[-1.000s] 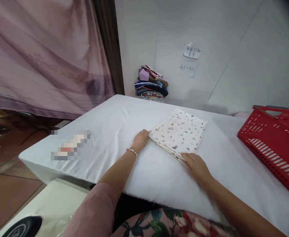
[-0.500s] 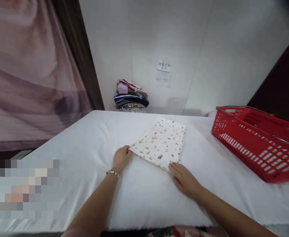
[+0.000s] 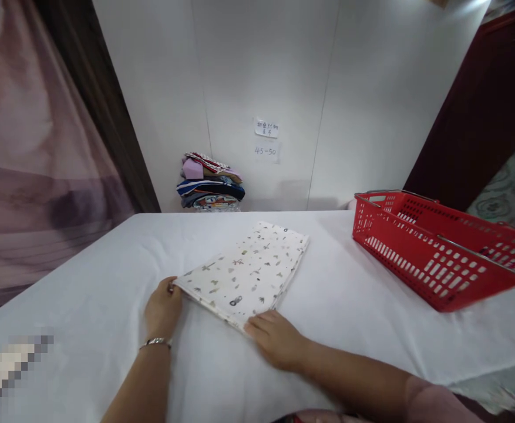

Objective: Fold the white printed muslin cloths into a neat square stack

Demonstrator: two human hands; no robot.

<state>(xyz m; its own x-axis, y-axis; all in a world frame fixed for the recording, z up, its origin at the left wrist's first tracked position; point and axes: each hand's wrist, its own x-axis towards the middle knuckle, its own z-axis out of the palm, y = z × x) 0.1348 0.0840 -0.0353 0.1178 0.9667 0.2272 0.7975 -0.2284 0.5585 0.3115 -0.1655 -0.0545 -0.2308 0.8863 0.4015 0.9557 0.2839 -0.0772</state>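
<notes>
A white folded cloth point(image 3: 248, 264) with small plant-like and dark prints lies flat, its long side slanting away from me. At its near left corner, my left hand point(image 3: 164, 305) pinches the edge, thumb and fingers closed on the fabric. A bracelet circles that wrist. My right hand point(image 3: 281, 341) is closed over the near right corner, fingertips on top of the cloth and thumb hidden. Layered edges show along the near and right sides of the fold.
A white sheet covers the table point(image 3: 94, 276). A red plastic basket point(image 3: 416, 258) with metal handles stands at the right. Against the back wall is a pile of folded fabrics point(image 3: 211, 185), with paper notes point(image 3: 266, 141) above. A pink curtain point(image 3: 41, 176) hangs at left.
Both hands have drawn the near end of the cloth leftward and closer to me, while its far end stays roughly in place. The whole view has also shifted somewhat.
</notes>
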